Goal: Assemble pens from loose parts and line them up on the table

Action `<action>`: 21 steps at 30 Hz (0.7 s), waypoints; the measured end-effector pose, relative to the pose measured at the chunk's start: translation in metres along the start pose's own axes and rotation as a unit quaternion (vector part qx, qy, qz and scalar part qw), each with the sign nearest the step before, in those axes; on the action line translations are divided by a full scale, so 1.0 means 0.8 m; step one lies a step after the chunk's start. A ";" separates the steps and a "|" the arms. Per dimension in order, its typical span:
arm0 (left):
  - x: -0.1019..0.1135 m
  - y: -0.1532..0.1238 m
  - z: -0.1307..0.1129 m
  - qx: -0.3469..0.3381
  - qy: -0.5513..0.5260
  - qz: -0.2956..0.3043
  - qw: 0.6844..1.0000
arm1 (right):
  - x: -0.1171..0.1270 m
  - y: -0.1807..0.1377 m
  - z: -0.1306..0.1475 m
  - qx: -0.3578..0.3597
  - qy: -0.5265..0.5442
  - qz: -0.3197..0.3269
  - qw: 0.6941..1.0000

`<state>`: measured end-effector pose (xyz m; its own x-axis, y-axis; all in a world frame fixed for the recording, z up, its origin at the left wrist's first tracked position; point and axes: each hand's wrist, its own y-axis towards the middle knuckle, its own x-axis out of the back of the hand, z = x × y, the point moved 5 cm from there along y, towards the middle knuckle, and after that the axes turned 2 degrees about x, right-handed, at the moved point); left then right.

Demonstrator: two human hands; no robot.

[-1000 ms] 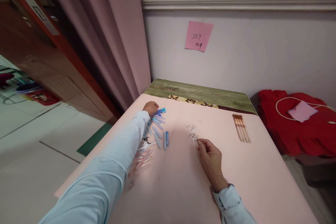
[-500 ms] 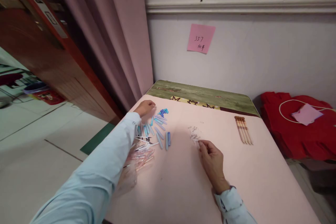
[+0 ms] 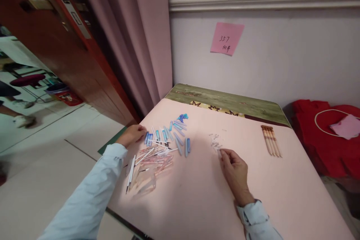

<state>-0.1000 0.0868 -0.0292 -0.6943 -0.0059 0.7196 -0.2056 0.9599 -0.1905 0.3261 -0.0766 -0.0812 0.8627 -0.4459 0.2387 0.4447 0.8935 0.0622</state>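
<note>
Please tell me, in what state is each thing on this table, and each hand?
Left hand: fingers curled, beside the blue parts.
Right hand: fingers pinched at the small clear pieces.
Blue parts: loose, scattered.
Pink tubes: loose, heaped.
Tan pens: lying side by side, untouched.
Door: open.

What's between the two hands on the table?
Head view: beside the left hand, blue caps, white sticks and pink tubes; then bare table up to the right hand.

Pen parts (image 3: 165, 143) left of pencils (image 3: 270, 141)
</note>
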 end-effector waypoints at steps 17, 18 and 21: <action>-0.016 -0.036 -0.055 -0.221 0.140 0.042 0.964 | 0.000 0.000 -0.004 -0.001 -0.002 0.002 1.000; -0.020 -0.043 -0.061 -0.250 0.152 0.067 0.954 | 0.000 0.000 -0.004 0.000 -0.003 0.004 1.000; -0.033 -0.060 -0.072 -0.289 0.199 0.105 0.931 | 0.000 0.000 -0.003 0.001 -0.004 0.003 1.000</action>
<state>-0.0322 0.0567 -0.0008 -0.3433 0.1933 0.9191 0.3905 0.9194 -0.0475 0.3264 -0.0768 -0.0833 0.8636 -0.4397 0.2466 0.4389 0.8964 0.0617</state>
